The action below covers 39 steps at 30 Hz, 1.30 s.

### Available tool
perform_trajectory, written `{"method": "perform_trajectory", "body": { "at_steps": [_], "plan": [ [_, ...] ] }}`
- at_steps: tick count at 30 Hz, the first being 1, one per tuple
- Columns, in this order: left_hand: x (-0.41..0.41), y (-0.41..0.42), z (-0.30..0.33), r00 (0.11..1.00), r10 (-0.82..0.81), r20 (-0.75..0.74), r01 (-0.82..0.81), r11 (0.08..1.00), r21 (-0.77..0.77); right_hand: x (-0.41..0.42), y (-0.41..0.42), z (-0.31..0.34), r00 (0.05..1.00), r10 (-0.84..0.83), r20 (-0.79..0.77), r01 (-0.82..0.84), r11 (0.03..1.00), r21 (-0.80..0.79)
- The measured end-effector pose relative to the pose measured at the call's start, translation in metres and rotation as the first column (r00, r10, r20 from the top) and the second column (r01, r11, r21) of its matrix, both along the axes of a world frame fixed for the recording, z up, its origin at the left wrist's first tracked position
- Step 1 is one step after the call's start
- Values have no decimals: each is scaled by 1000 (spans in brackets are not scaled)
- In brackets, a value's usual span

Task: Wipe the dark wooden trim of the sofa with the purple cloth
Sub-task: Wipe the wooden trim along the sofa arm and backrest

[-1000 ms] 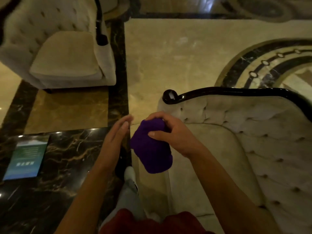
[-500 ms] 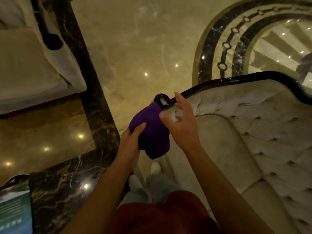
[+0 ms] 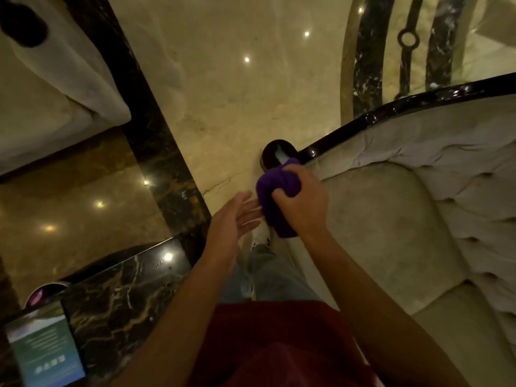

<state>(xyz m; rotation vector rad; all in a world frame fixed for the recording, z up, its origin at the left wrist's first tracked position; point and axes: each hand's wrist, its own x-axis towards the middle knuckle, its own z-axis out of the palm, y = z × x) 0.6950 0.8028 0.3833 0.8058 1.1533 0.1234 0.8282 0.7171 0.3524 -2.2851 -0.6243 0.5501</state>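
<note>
A cream tufted sofa (image 3: 391, 224) fills the right side, edged along its top by glossy dark wooden trim (image 3: 391, 107) that ends in a round scroll knob (image 3: 275, 153). My right hand (image 3: 303, 203) is closed around the bunched purple cloth (image 3: 272, 191), whose upper end presses against the knob. The cloth's lower end hangs below the hand. My left hand (image 3: 233, 222) hovers just left of the cloth, fingers spread, holding nothing.
A dark marble table (image 3: 117, 297) with a printed card (image 3: 42, 350) stands at the lower left. A second cream armchair (image 3: 55, 88) sits at the upper left. Polished marble floor (image 3: 237, 93) with dark inlay bands lies between. My legs and shoes show beside the sofa arm.
My left hand let go of the cloth and drew back open. My right hand closed on the cloth and brought it onto the scroll knob. The view tilted further down.
</note>
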Motion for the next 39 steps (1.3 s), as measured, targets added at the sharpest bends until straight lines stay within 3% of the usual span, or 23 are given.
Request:
{"method": "perform_trajectory", "body": {
  "at_steps": [2, 6, 8, 14, 19, 22, 24, 26, 29, 35, 39],
  "plan": [
    [16, 29, -33, 997, 48, -59, -44, 997, 57, 42, 16, -25, 996, -88, 23, 88, 996, 16],
    [37, 68, -100, 981, 26, -194, 12, 981, 192, 74, 42, -60, 995, -14, 94, 16, 1000, -21],
    [65, 89, -164, 962, -75, -264, 114, 984, 134, 84, 61, -106, 991, 0, 132, 11, 997, -81],
    [123, 119, -254, 891, -412, -189, 446, 872, 199, 74, 89, -161, 904, 54, 423, 70, 960, -273],
    [137, 117, -277, 877, -480, -26, 480, 877, -3, 54, 90, -173, 889, 179, 422, -55, 956, -290],
    [134, 126, -279, 880, -473, -51, 468, 879, -92, 52, 101, -182, 883, 212, 419, -71, 942, -328],
    [131, 135, -276, 847, -526, -80, 522, 851, -68, 59, 98, -183, 866, 264, 426, -112, 930, -349],
    [130, 140, -273, 759, -638, -131, 644, 765, 6, 70, 86, -182, 830, 369, 419, -210, 902, -378],
    [133, 142, -269, 743, -654, -142, 663, 748, 22, 101, 71, -173, 759, 501, 416, -316, 842, -437],
    [136, 127, -266, 779, -603, -175, 616, 787, 31, 206, 27, -143, 702, 527, 479, -199, 791, -578],
    [137, 115, -267, 832, -523, -186, 540, 840, 53, 238, 19, -131, 750, 373, 547, -63, 863, -502]
  ]
}}
